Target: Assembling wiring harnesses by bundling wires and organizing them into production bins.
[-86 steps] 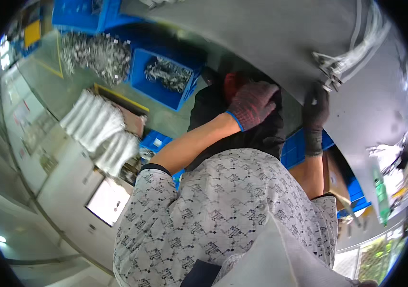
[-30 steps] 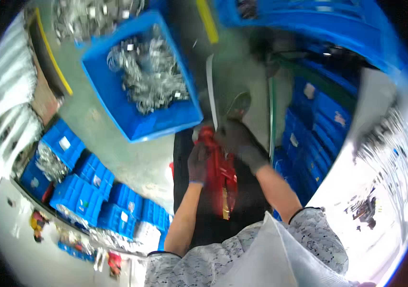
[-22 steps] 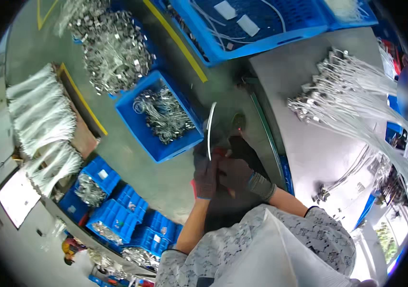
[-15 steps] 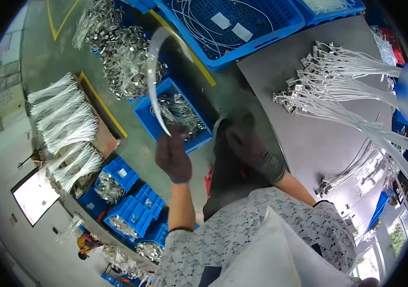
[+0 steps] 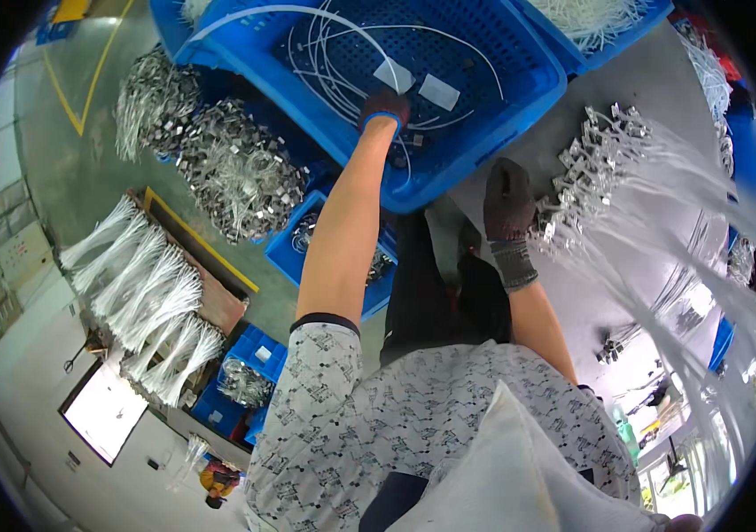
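My left hand (image 5: 385, 108), in a dark glove, reaches into the large blue crate (image 5: 342, 155) at the far side. Its fingers are closed on a white plastic strip (image 5: 294, 9) that arcs up and left past the crate's rim. Loose thin white strands and two white paper slips (image 5: 438, 92) lie in the crate around that hand. My gloved right hand (image 5: 509, 199) hovers by the grey table's edge with fingers curled; whatever they may hold is hidden. Beside it are the metal ends (image 5: 573, 191) of several bundled white cables on the table.
A smaller blue bin (image 5: 285, 257) of metal-ended parts stands on the floor, partly behind my left arm. Heaps of metal-ended cables (image 5: 241, 173) lie left of it. White strand bundles (image 5: 143, 275) rest on a board farther left. Another blue crate (image 5: 591, 53) holds white strands.
My left hand has moved forward from above the small bin into the large crate, with the white strip. My right hand has moved forward and right to the table's edge. The view has shifted.
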Demonstrator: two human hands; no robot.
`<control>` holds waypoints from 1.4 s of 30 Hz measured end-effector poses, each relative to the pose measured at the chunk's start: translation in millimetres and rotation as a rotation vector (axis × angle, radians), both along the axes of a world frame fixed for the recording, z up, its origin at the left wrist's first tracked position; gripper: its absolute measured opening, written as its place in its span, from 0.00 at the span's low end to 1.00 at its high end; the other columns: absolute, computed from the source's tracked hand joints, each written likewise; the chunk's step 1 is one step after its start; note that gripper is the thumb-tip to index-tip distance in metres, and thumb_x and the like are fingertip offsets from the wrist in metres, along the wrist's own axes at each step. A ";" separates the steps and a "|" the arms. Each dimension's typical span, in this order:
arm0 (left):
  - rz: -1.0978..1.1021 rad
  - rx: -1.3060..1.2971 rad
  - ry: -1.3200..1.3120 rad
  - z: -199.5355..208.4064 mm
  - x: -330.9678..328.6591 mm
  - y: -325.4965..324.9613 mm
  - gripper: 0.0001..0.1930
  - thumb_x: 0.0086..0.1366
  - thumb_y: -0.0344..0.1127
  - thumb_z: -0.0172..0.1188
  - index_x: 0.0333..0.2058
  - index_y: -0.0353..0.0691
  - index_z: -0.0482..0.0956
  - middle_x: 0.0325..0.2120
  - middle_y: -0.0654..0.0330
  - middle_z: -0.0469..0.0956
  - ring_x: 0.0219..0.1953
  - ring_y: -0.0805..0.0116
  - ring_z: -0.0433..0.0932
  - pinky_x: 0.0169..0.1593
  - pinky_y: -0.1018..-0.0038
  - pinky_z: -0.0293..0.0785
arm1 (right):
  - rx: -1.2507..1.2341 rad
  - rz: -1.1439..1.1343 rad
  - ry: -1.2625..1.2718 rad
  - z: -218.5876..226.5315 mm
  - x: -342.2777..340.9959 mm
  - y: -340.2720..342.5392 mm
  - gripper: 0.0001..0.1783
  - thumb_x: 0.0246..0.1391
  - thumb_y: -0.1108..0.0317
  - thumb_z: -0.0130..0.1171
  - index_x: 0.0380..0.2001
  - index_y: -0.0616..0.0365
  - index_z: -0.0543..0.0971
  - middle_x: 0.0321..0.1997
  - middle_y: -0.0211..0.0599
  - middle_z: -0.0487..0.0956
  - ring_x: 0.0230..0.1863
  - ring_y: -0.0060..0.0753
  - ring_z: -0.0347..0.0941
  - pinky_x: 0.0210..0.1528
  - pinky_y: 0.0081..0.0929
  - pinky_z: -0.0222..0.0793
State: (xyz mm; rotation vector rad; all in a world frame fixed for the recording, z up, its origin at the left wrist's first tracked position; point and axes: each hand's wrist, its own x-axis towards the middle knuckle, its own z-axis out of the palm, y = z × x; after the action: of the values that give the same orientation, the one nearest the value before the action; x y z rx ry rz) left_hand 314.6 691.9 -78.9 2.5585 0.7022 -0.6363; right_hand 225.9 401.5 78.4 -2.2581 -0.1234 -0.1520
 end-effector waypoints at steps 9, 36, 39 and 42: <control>-0.517 0.039 -0.180 -10.9 172.3 -76.0 0.17 0.67 0.37 0.50 0.50 0.44 0.81 0.56 0.47 0.77 0.56 0.46 0.78 0.57 0.53 0.75 | -0.335 -0.111 0.063 -83.5 22.0 -46.0 0.21 0.44 0.65 0.69 0.40 0.61 0.75 0.35 0.52 0.77 0.37 0.61 0.76 0.37 0.51 0.73; -0.336 0.333 -1.361 360.0 124.1 52.8 0.08 0.66 0.36 0.58 0.40 0.42 0.82 0.26 0.54 0.83 0.28 0.59 0.83 0.31 0.62 0.76 | -0.183 -0.001 0.116 -40.9 28.8 -39.5 0.10 0.56 0.62 0.60 0.37 0.56 0.78 0.39 0.52 0.80 0.40 0.61 0.77 0.39 0.52 0.73; -0.425 0.418 -1.409 422.7 83.7 20.6 0.08 0.67 0.36 0.57 0.36 0.41 0.83 0.24 0.55 0.83 0.25 0.61 0.83 0.30 0.66 0.76 | -0.081 0.069 0.032 -19.5 -1.1 -59.9 0.10 0.57 0.63 0.58 0.40 0.56 0.79 0.40 0.50 0.81 0.41 0.58 0.79 0.41 0.49 0.74; -0.591 0.640 -1.591 502.1 37.7 -29.6 0.12 0.69 0.36 0.54 0.29 0.39 0.82 0.22 0.56 0.82 0.21 0.64 0.82 0.29 0.70 0.77 | 0.024 0.097 0.036 24.1 -45.3 -85.9 0.11 0.58 0.65 0.57 0.42 0.56 0.80 0.40 0.49 0.82 0.42 0.55 0.80 0.43 0.45 0.75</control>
State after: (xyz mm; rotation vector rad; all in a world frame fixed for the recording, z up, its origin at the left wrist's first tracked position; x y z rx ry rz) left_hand 352.3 662.4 423.2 2.6763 -0.5028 1.6185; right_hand 180.6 315.6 102.5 -2.2249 -0.2105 -0.0608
